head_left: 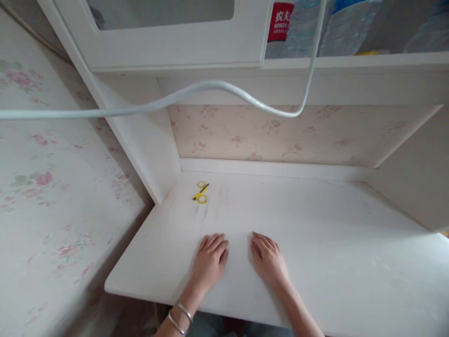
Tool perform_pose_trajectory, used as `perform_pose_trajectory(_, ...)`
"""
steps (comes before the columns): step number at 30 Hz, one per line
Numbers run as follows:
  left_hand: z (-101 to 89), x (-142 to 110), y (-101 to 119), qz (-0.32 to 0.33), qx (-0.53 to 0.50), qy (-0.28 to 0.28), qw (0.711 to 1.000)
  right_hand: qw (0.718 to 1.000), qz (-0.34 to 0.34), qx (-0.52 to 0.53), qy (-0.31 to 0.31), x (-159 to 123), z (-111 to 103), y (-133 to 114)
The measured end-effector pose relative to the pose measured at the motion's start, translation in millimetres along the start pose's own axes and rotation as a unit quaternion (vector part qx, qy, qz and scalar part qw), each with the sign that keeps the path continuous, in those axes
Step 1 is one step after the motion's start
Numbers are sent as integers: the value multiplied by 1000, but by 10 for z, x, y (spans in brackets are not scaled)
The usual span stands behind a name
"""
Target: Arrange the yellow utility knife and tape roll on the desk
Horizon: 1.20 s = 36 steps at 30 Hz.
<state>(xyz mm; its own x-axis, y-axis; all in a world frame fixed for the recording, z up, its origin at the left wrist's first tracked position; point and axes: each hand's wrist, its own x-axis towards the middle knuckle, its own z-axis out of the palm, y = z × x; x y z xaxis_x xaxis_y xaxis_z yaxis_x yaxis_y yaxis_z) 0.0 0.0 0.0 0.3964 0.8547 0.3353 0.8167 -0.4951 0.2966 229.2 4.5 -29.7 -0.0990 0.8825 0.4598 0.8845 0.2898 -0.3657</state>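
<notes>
My left hand (212, 257) lies palm down on the white desk (336, 262), fingers stretched forward and holding nothing. To its right, a short gap away, my right hand (268, 257) also rests flat with nothing in it. Beyond the left hand, toward the back left of the desk, lies a slim yellow and black tool (201, 192) that looks like a utility knife. A thin yellow ring (198, 184) sits behind it and a second yellow ring (199, 201) in front, both like narrow tape rolls. Neither hand touches these things.
A white cable (217, 84) hangs across the view above the desk. Overhead is a white cabinet (175, 51), with plastic-wrapped bottles (347, 28) on its open shelf. White side panels (140, 145) and flowered wallpaper (238, 135) bound the desk. Its front left corner is rounded.
</notes>
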Motion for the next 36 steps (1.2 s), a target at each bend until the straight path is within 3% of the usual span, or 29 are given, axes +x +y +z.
perform_pose_trajectory(36, -2, -1, 9, 7, -7, 18, 1000, 1000, -4, -4, 7, 13, -35, -21)
